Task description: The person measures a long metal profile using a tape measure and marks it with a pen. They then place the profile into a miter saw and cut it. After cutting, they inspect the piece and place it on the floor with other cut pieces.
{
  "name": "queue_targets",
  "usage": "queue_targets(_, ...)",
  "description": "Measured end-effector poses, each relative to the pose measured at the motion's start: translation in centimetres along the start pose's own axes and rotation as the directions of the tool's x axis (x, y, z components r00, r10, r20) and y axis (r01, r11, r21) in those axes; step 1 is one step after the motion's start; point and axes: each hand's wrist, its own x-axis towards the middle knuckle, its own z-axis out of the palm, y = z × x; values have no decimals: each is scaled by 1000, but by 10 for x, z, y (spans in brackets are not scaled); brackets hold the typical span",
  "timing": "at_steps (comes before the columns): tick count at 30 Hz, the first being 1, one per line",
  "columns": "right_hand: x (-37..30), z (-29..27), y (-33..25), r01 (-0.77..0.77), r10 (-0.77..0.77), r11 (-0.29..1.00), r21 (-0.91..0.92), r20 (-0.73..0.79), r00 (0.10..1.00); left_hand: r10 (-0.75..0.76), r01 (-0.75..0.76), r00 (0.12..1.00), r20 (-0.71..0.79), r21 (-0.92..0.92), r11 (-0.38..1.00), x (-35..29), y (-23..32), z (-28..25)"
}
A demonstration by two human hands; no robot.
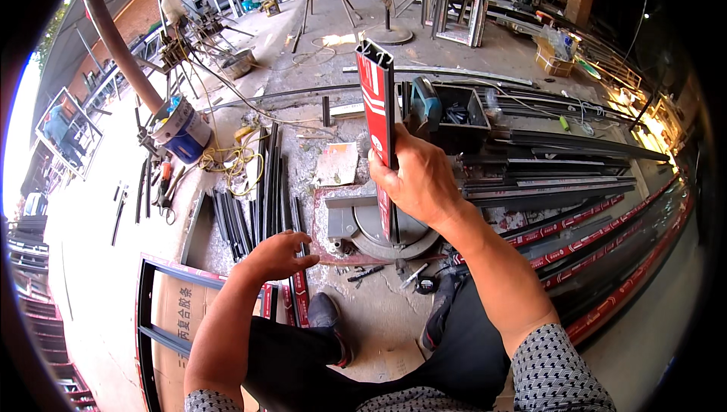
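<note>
My right hand [420, 177] is closed around a short length of metal window profile [376, 101], dark with red printed film on its face. The piece stands nearly upright, its hollow cut end on top, its lower end over the round table of a cut-off saw [413, 236]. Whether that lower end touches the saw is unclear. Behind my hand shows the saw's teal motor housing [426, 101]. My left hand [280, 255] is empty, fingers loosely spread, above some red-filmed profile pieces [300, 291] by my foot.
Dark cut strips [229, 223] lie left of the saw, long profiles [575, 230] on the right. A black bin [462, 120] stands behind it. On the floor are a tape measure [427, 285], a white-and-blue bucket [182, 132] and yellow cord [235, 158]. A person [60, 135] is at far left.
</note>
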Motion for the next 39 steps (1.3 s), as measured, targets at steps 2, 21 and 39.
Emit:
queue_targets(2,-2,1,-1,47,-47,999,0,-33,998,7,-7,1000,0,-10,1000,0,0,0)
queue_targets(21,-17,4,-19,149,-149,988,-38,-6,989,51,-51,999,-15,10,999,1,-8,4)
queue_targets(39,-21,10,-20,168,-168,984,-53,20,986,13,-13,999,37,16,1000,0,-1,-1)
